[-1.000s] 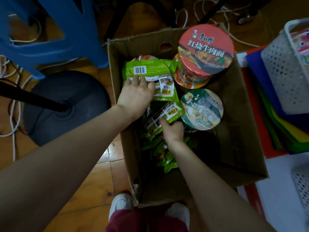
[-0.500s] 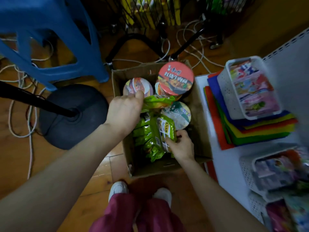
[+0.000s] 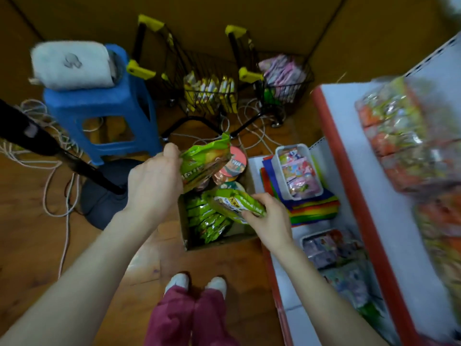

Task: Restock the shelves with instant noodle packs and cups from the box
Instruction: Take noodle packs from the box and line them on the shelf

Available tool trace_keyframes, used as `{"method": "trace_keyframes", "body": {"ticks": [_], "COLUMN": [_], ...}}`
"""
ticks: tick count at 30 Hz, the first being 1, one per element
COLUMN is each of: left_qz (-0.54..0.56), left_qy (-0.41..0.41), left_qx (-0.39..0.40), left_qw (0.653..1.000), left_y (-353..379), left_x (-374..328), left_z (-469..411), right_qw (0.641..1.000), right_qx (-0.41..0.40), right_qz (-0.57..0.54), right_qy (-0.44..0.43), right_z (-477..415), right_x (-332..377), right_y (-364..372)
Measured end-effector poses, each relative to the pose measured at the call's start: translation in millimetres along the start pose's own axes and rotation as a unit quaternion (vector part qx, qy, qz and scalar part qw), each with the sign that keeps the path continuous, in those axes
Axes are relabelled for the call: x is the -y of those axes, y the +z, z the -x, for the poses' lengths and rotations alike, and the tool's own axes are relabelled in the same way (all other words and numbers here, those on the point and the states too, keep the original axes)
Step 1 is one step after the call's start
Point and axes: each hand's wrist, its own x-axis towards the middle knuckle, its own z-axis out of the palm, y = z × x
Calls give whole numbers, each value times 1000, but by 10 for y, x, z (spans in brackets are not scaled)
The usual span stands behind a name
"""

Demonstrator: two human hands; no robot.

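— Where are the noodle packs?

— Two are held above the box. The crinkly green foil noodle pack (image 3: 202, 163) hangs over the far end of the brown cardboard box (image 3: 185, 231) in the left hand (image 3: 154, 181). That arm reaches forward from the lower left, back of the hand up. The second green noodle pack (image 3: 237, 203) lies tilted over the box's right side in the right hand (image 3: 269, 221), whose arm comes in from the lower right.

— And inside the box?

— A row of more green packs (image 3: 204, 218) stands on edge along the left wall. At the far end are round noodle cups — a red-lidded cup (image 3: 237, 163) and a green-lidded cup (image 3: 233, 186), both partly hidden by the held packs.

— The fingers?

— The left thumb and fingers curl round the first pack's left edge, gripping it. The right fingers pinch the near right end of the other.

— Around it?

— The box sits on a wooden floor just beside a white shelf unit with a red edge (image 3: 349, 113). On its bottom shelf, a white plastic basket (image 3: 280, 156) of pink packets rests on a stack of rainbow-coloured sheets (image 3: 314, 211). A blue plastic stool (image 3: 104, 106) stands at the far left.
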Motion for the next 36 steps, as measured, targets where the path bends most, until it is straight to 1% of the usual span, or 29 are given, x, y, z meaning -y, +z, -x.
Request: {"method": "trace_keyframes", "body": {"ticks": [4,7,9,11,15,20,24,29,31,36], "left_qz": [30,44,51,65,101,128,141,148,157,198], "left_qy": [19,27,38,56,122,192,244,281,290,299], "left_qx": [-77,-99,-121,-145,-165,-199,-242,-304,-313,-337], "left_qw": [996,994,991,986,973,952,929,898,891,871], "left_y": [-790,-1298,-1586,-1831,-2235,-2668,-2942,-3203,-3272,-3440], "left_x": [-168,-314,-421,-540,-809,-1254,-1629,-2127,-2332,-2855], "left_z": [-60,-111,-159,-209,-309,-439,-561,-685,-761,-856], "right_qw": [999,996,992,988,975,958,936,908,895,854], "right_qx": [-28,-53,-84,-121,-195,-267,-336,-399,-424,-501], "right_qz": [-8,-44,-51,-34,-17,-36,-36,-45,-58,-43], "right_qy": [-38,-57,-77,-93,-109,-102,-101,-119,-124,-133], "right_z": [311,540,698,848,1142,1503,1767,2008,2067,2146], "right_x": [527,902,1109,1250,1464,1637,1739,1847,1837,1771], "right_y": [-664,-1191,-1518,-1791,-2225,-2755,-3225,-3820,-4091,-4855]}}
